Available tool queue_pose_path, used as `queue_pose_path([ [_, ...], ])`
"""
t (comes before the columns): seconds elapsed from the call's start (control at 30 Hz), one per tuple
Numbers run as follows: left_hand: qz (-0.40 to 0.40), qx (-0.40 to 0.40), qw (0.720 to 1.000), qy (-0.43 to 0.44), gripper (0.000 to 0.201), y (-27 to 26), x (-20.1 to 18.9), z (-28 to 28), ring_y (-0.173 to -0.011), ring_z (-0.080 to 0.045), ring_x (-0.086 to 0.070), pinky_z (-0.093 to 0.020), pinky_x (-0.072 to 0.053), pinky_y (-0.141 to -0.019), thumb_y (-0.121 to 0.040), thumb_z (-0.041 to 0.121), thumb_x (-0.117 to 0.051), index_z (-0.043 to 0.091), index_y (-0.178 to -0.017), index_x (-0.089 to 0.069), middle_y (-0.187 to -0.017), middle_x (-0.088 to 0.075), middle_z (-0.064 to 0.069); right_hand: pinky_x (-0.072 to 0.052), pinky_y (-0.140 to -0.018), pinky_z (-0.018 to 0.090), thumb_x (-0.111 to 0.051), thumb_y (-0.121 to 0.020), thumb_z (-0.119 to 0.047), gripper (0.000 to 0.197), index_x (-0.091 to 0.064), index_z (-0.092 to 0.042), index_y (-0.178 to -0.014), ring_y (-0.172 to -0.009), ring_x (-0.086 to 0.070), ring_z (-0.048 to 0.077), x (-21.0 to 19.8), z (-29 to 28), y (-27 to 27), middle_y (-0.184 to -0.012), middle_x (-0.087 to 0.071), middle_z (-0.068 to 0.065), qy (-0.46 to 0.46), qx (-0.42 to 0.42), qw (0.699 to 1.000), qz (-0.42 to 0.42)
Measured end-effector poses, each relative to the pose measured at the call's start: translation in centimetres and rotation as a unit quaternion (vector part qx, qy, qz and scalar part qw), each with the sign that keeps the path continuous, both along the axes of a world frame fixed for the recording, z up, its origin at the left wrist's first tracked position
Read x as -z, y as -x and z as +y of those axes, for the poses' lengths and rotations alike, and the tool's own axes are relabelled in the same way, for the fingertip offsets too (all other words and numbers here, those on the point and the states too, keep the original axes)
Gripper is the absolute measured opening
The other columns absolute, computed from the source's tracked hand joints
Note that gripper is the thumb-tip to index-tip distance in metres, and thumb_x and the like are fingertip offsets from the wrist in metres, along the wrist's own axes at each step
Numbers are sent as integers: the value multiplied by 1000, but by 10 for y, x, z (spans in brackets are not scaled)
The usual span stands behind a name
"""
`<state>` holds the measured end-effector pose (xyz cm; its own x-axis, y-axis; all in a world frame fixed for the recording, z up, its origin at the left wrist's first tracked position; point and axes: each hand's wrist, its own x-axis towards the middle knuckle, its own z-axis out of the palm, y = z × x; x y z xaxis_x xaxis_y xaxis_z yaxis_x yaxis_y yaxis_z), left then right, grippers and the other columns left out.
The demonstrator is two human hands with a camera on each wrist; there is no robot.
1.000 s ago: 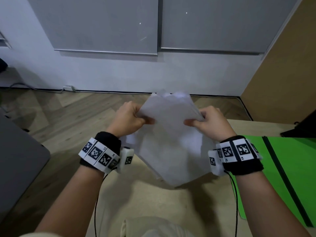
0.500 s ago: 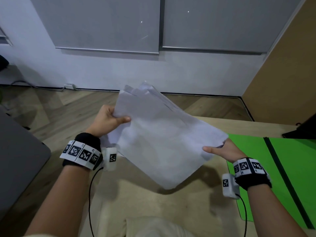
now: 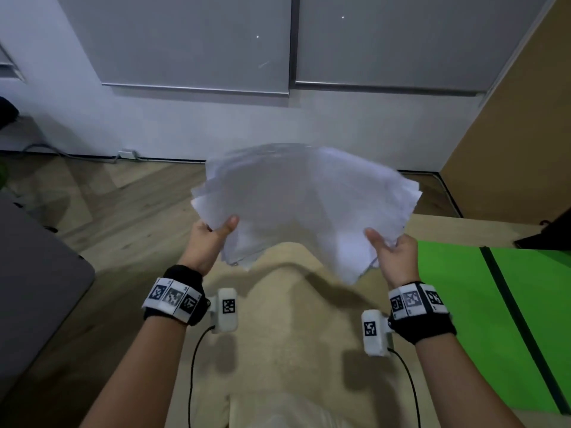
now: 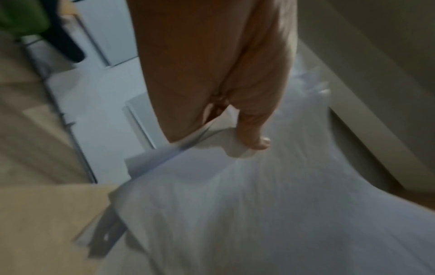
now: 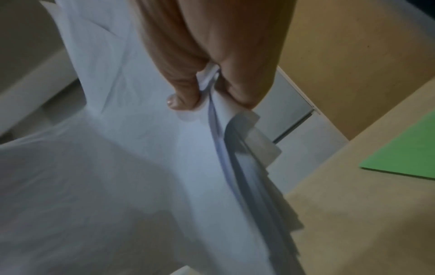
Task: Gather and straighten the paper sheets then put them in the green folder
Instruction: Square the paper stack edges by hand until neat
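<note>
The left hand (image 3: 213, 239) & right hand (image 3: 394, 257) each pinch a side of the paper sheets (image 3: 302, 208), thumbs on top, fingers (image 5: 240, 87) curled under. The stack is up in the air over the bench (image 3: 293, 335), prob. so the messy edges can be evened. The green folder (image 3: 482, 319) lies open on the right, ready for them.

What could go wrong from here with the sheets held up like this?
1. The paper stack is fanned and uneven, and each hand pinches only a near corner: left hand, right hand. A loose sheet could slip out.
2. The stack is held off the table, so dropped sheets may scatter, perhaps to the floor.
3. Slid unsquared into the green folder, edges may snag or crease.
</note>
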<state>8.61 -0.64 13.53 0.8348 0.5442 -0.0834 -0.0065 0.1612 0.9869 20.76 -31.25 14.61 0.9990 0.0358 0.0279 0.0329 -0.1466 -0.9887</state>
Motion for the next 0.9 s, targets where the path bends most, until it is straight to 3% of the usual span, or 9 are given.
queue_pose_path([
  [0.07,10,10,1000,-16,26,7,8,-5,-82,-19,-70,-30,-58,-68,-84,11,-70,7,-109,-65,-93,-75,-1,-47,-54,8,-74,-78,-10,20,-60,-21,-70,-50,-59,-15,11,-3,4,-56,-66,-12,-17,-12,1000,16],
  [0.13,53,19,998,-27,40,15,24,-10,-79,-26,-67,-28,-54,-61,-75,17,-78,1,-109,-65,-91,-73,-9,-57,-68,19,-81,-70,-16,25,-67,-15,-91,-73,-69,-2,28,-5,14,-81,-74,-11,-27,-14,997,75],
  [0.2,87,22,996,-18,47,20,39,-14,-92,-28,-69,-27,-56,-68,-69,17,-80,3,-112,-67,-102,-73,-12,-58,-74,28,-82,-69,-14,41,-65,-8,-105,-81,-68,15,44,-5,20,-100,-70,6,-22,-7,992,127],
  [0.33,113,-4,994,4,36,19,44,-17,-103,-28,-67,-30,-53,-79,-82,11,-74,3,-116,-66,-113,-70,-16,-53,-68,26,-73,-75,0,33,-65,4,-107,-83,-63,23,40,2,22,-101,-66,16,-28,-7,988,152],
  [0.43,97,-21,995,17,36,15,38,-16,-107,-31,-66,-37,-52,-88,-81,17,-76,6,-113,-66,-114,-70,-16,-49,-49,7,-69,-79,3,25,-66,8,-103,-64,-62,15,28,5,17,-91,-65,10,-26,7,994,103],
  [0.57,68,-42,997,20,53,18,36,-12,-103,-27,-69,-41,-54,-91,-68,33,-81,9,-113,-67,-110,-73,-12,-47,-49,5,-74,-76,-1,14,-67,-11,-84,-49,-62,-9,19,1,15,-55,-69,-18,-45,-22,997,59],
  [0.63,79,-66,994,33,60,17,42,-15,-100,-25,-70,-36,-55,-84,-61,39,-84,9,-110,-69,-107,-74,-11,-47,-51,4,-77,-74,-4,18,-67,-13,-86,-54,-64,-8,24,1,19,-58,-70,-16,-44,-27,997,58],
  [0.77,96,-103,989,44,38,9,44,-24,-95,-25,-72,-33,-56,-78,-69,32,-85,9,-97,-73,-99,-76,-10,-48,-49,9,-76,-74,-4,23,-67,-9,-95,-54,-64,-8,21,9,23,-72,-69,-8,-101,15,994,44],
  [0.9,81,-118,989,46,55,2,36,-25,-86,-18,-71,-30,-54,-72,-59,45,-85,8,-98,-71,-93,-75,-5,-55,-62,16,-76,-76,-12,14,-71,-22,-84,-66,-65,-1,12,10,14,-79,-71,-7,-99,9,995,6],
])
